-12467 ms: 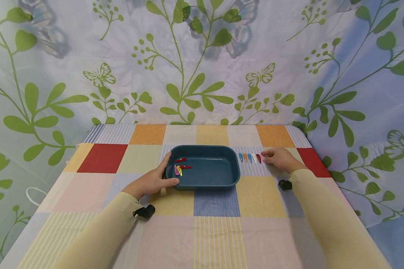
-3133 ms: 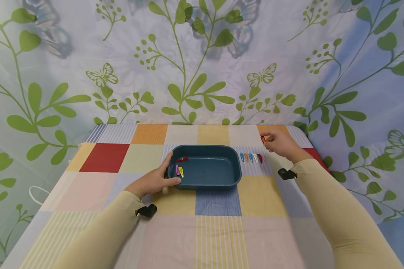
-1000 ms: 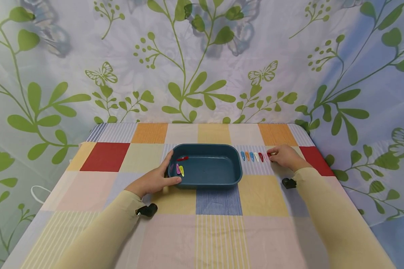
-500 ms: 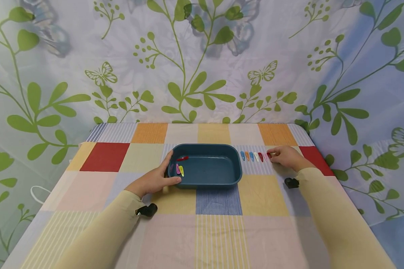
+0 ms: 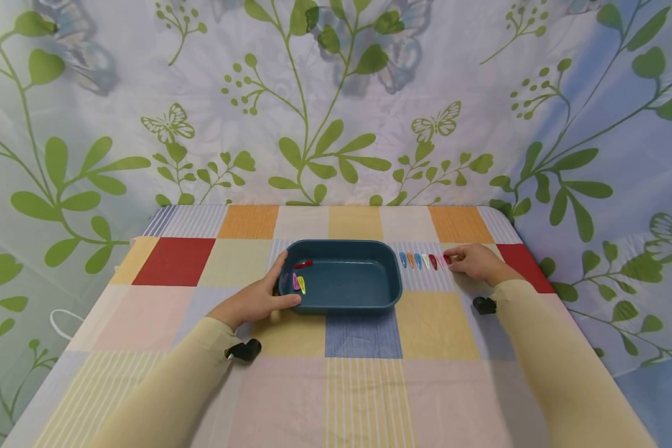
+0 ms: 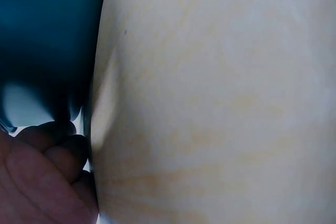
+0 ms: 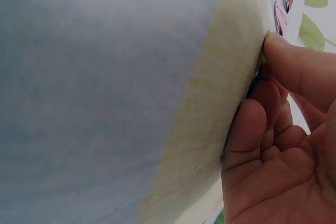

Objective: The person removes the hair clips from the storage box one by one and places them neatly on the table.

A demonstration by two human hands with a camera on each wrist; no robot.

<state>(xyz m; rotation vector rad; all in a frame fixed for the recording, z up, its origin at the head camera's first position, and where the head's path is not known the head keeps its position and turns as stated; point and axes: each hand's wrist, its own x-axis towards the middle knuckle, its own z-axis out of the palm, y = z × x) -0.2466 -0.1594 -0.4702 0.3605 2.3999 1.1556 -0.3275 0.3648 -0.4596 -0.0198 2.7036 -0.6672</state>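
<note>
My left grip [image 5: 256, 302] clamped the tray [image 5: 347, 283] at 9 o'clock, prob to steady it, while right grip [image 5: 473, 261] pinched a red clip [image 5: 447, 259] out at 3 o'clock.

**Partly Out of Sight**

Your right hand [image 5: 476, 262] hides most of the red clip [image 5: 447, 259] in its fingertips, at the right end of the row of clips [image 5: 418, 261], whose catches are too small to make out. Your left hand [image 5: 254, 300] covers part of the left end of the blue tray [image 5: 350, 310]. The near edge cuts off both your sleeves [image 5: 554, 367]. In your left wrist view the tablecloth [image 6: 226, 87] is blurred, and hand and tray are cropped.
</note>
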